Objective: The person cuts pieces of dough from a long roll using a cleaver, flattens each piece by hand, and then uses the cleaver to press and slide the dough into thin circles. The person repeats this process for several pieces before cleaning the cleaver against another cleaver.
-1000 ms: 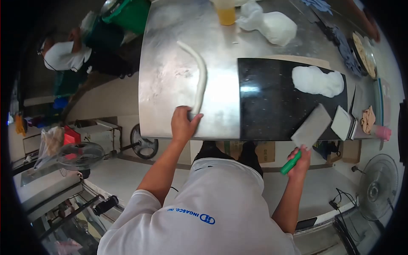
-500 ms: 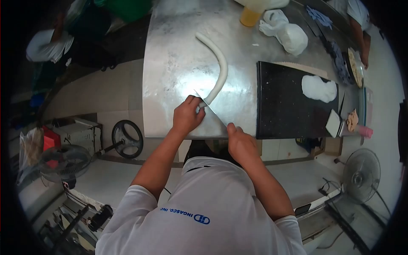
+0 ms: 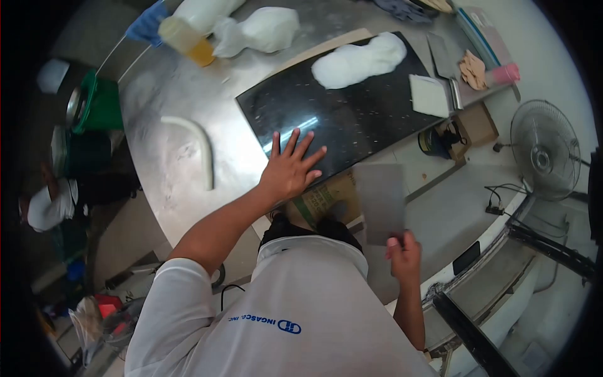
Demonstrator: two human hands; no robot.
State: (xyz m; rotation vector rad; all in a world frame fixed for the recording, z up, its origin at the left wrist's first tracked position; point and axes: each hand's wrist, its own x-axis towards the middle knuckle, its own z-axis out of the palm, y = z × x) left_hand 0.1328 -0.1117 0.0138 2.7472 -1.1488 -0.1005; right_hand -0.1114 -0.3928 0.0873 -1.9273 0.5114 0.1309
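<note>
My left hand (image 3: 289, 166) lies with fingers spread over the near left edge of a black board (image 3: 358, 119). In my right hand (image 3: 405, 254) is a cleaver (image 3: 380, 204), its broad grey rectangular blade upright in front of the table edge, apart from the board. To the left, a pale curved rope of dough (image 3: 206, 154) rests on the metal table (image 3: 163, 182), touched by neither hand. A white mound (image 3: 361, 60), flour or dough, sits at the far side of the board.
Behind the board are white plastic bags (image 3: 270, 28) and a container of yellow liquid (image 3: 188, 43). A white block (image 3: 429, 95) and a pink item (image 3: 502, 74) stand at the right. A fan (image 3: 543, 147) is further right; another person (image 3: 53, 204) is at left.
The view has swung right. My left hand has left the dough rope for the black board, fingers now spread. My right hand has lifted the cleaver off the dough and carried it right.
</note>
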